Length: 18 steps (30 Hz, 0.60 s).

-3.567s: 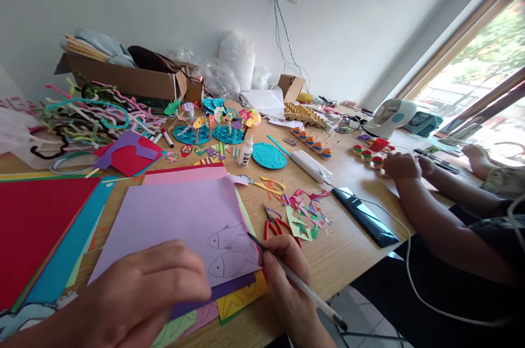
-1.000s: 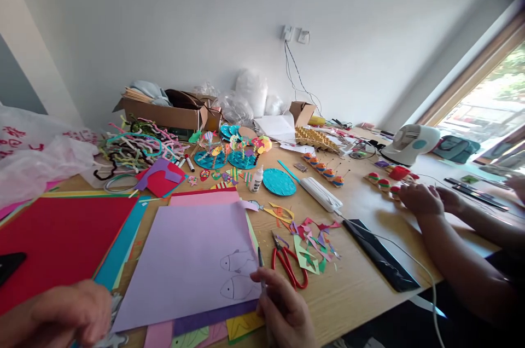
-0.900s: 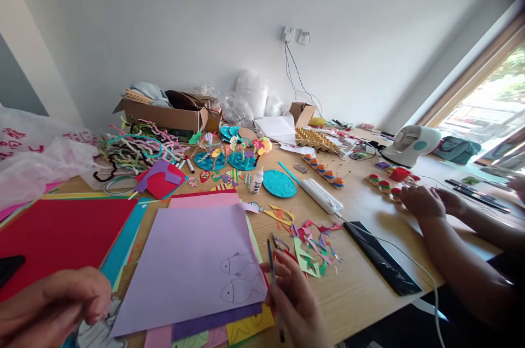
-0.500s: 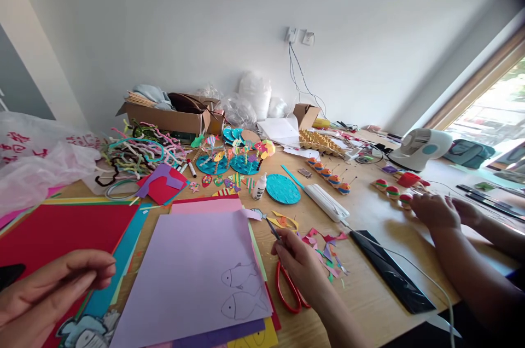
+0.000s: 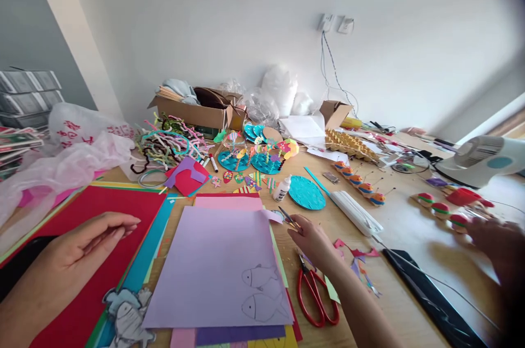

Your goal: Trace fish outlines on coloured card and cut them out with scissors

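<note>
My right hand point(image 5: 314, 238) grips a thin dark pencil point(image 5: 288, 216), its tip pointing up and left over the far right corner of the light purple paper point(image 5: 217, 260). Two outlined fish point(image 5: 262, 307) are drawn on that sheet near its right edge. Close to the pencil tip lies a small cut-out fish point(image 5: 276, 215), partly covered by the curled paper corner. Red-handled scissors point(image 5: 315, 293) rest just below my right wrist. My left hand point(image 5: 82, 255) hovers over the red paper point(image 5: 135, 206), fingers loosely extended, holding nothing. Grey paper fish cut-outs point(image 5: 130, 318) lie beside it.
A white glue bottle point(image 5: 282, 189) stands near a blue disc point(image 5: 307, 192). Beyond are pipe cleaners point(image 5: 172, 143) and decorated blue discs point(image 5: 233, 161). A white power strip point(image 5: 356, 214) and black panel point(image 5: 426, 293) lie rightward. Another person's blurred hand point(image 5: 496, 244) is at far right.
The view has swung left, so the table things sit further right. My right hand has shifted off the scissors, uncovering them more. My left hand has moved forward over the red paper.
</note>
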Each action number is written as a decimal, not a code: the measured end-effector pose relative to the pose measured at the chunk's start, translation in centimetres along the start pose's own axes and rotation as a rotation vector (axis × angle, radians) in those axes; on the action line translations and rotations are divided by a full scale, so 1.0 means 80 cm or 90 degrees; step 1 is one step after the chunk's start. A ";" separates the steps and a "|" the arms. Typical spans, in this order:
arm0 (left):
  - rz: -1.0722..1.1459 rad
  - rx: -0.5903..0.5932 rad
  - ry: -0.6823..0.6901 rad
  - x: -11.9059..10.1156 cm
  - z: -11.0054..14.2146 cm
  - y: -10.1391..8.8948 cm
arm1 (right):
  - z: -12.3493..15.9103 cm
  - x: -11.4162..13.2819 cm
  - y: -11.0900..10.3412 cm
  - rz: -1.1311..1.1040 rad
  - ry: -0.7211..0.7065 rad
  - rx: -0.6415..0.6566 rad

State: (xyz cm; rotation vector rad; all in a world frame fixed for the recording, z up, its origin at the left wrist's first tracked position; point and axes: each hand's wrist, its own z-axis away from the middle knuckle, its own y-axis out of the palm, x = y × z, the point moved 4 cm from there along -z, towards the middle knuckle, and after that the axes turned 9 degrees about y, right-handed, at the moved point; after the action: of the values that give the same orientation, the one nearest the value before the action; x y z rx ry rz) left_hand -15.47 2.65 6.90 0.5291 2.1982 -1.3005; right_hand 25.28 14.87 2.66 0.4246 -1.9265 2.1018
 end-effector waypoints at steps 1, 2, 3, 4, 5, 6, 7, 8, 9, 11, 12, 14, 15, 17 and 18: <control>0.039 0.025 -0.007 -0.004 -0.003 -0.001 | -0.004 0.001 0.002 0.002 -0.003 0.007; 0.063 0.043 -0.016 -0.010 -0.005 -0.002 | -0.009 0.003 0.003 0.003 -0.005 0.014; 0.077 0.050 -0.027 -0.016 -0.007 -0.004 | -0.014 0.004 0.005 0.004 -0.009 0.021; 0.084 0.060 -0.035 -0.021 -0.010 -0.004 | -0.018 0.005 0.006 0.004 -0.014 0.028; 0.084 0.071 -0.041 -0.026 -0.011 -0.004 | -0.023 0.006 0.007 0.004 -0.019 0.034; 0.075 0.078 -0.040 -0.030 -0.013 -0.004 | -0.026 0.008 0.007 0.004 -0.023 0.038; 0.064 0.086 -0.036 -0.032 -0.015 -0.004 | -0.028 0.009 0.006 0.003 -0.026 0.039; 0.052 0.093 -0.030 -0.033 -0.016 -0.003 | -0.028 0.011 0.004 0.003 -0.030 0.036; 0.043 0.099 -0.023 -0.033 -0.017 -0.001 | -0.025 0.014 0.001 0.003 -0.032 0.033; 0.045 0.111 -0.013 -0.034 -0.016 0.005 | -0.013 0.023 -0.007 -0.011 -0.039 0.029; 0.058 0.117 -0.009 -0.035 -0.014 0.011 | -0.003 0.028 -0.010 -0.037 -0.036 0.045; 0.108 0.139 0.004 -0.044 -0.006 0.031 | 0.021 0.044 -0.012 -0.134 -0.042 0.098; 0.148 0.165 0.022 -0.052 0.000 0.045 | 0.034 0.053 -0.010 -0.213 -0.049 0.149; 0.225 0.231 0.067 -0.073 0.016 0.077 | 0.059 0.073 -0.003 -0.359 -0.035 0.252; 0.258 0.272 0.091 -0.085 0.025 0.094 | 0.070 0.082 0.001 -0.398 -0.027 0.288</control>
State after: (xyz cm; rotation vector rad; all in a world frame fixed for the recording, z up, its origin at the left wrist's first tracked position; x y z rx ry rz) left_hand -5.34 3.95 5.18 1.1938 1.7833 -1.5357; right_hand 19.37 9.24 5.51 1.0139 -1.0977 2.0592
